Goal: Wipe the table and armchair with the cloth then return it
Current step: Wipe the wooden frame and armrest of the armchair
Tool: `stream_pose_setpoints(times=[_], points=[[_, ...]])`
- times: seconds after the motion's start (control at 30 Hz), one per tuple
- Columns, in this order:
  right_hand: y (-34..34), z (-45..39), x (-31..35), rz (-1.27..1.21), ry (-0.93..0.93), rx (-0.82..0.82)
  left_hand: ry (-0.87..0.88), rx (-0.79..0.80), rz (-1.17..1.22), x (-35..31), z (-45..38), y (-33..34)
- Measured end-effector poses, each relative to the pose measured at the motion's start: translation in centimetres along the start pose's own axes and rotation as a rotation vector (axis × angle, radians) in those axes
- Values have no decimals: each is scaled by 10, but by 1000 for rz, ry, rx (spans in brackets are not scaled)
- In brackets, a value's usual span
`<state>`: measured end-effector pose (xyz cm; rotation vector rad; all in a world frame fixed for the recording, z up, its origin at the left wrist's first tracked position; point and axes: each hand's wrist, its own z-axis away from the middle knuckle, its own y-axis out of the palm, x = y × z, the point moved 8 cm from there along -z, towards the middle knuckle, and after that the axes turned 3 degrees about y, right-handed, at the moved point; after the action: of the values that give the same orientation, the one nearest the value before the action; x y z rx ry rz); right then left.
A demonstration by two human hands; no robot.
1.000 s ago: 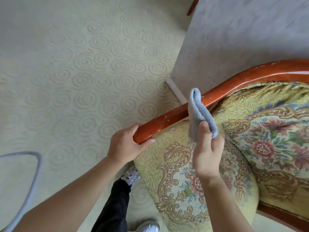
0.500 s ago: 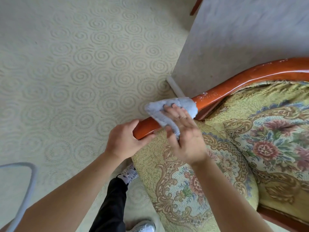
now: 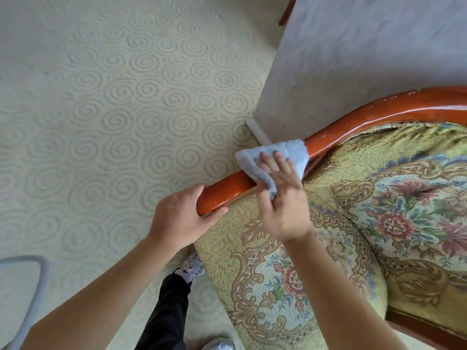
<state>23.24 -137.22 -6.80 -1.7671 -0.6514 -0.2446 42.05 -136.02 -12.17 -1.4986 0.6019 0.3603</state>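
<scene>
The armchair has a glossy reddish wooden arm rail (image 3: 358,125) and floral yellow upholstery (image 3: 290,274). A light blue cloth (image 3: 283,152) lies draped over the rail. My right hand (image 3: 280,200) presses the cloth onto the rail with straight, spread fingers. My left hand (image 3: 182,218) grips the near end of the rail, thumb under it and fingers over the outer side.
A grey wall (image 3: 353,59) with a white baseboard (image 3: 257,131) stands just behind the rail. Cream carpet with spiral patterns (image 3: 113,109) covers the floor on the left. My leg and shoe (image 3: 187,271) are beside the seat. A grey curved edge (image 3: 38,281) shows at lower left.
My right hand brought the cloth down from a pinched, raised hold, laid it flat on the rail and slid it a little along it. My left hand stayed put.
</scene>
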Motion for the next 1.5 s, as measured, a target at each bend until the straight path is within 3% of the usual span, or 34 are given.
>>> stream_pose_setpoints(times=[0.17,0.33,0.53,0.73,0.93,1.03,1.17,1.23,1.37,1.5], points=[[-2,-1,-5,-69,-133,61,39,-12,-40,-29,-22,-5],[-24,-30,-67,112,-44,70,94,-22,-28,-67,-52,2],[-48,-50,-110,340,-108,115,176,28,-86,-109,-90,27],[-79,-67,-152,429,-48,-26,163,174,-182,-131,-118,54],[-65,-64,-142,263,87,-133,113,214,-326,-128,-123,61],[-67,-66,-136,329,63,-36,120,216,-322,-130,-123,61],[-75,-69,-150,661,19,222,117,217,-327,-130,-123,60],[-91,-76,-159,708,67,241,117,233,-328,-128,-123,62],[-143,-94,-188,782,230,144,100,247,-278,-124,-123,63],[-195,-94,-218,778,429,-84,95,254,-255,-123,-122,63]])
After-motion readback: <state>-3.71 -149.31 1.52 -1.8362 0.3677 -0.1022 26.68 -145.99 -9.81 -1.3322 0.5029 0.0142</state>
